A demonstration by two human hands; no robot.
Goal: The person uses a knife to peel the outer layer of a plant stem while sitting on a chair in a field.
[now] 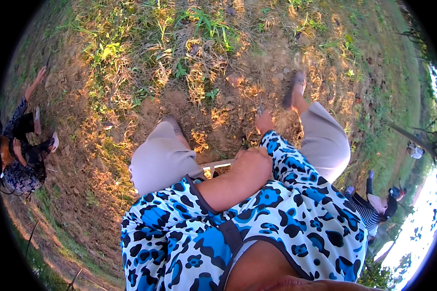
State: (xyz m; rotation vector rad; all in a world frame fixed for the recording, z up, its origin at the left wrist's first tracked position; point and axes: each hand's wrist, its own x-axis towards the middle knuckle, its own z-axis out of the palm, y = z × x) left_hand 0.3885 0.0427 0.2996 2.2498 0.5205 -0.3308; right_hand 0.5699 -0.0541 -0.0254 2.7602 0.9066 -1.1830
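Observation:
My right hand (265,122) is shut on a slim hand tool (260,105), whose thin dark end points forward over the bare soil. Its exact kind is too small to tell. My left hand (254,159) lies bent across my lap, beside the right sleeve. Its fingers are curled under and hidden, so whatever they may hold does not show. Just below that hand, between my legs, part of a pale slatted frame (218,165) is visible, perhaps a low seat. In front of me, dry weeds (196,78) and green grass (213,27) cover the reddish-brown earth.
My shoes (295,89) rest on the soil either side. At the far left, a person (22,160) sits low with one arm stretched forward. To the right are more people (371,207) and a leaning pole (413,136). Small stones (235,79) lie ahead.

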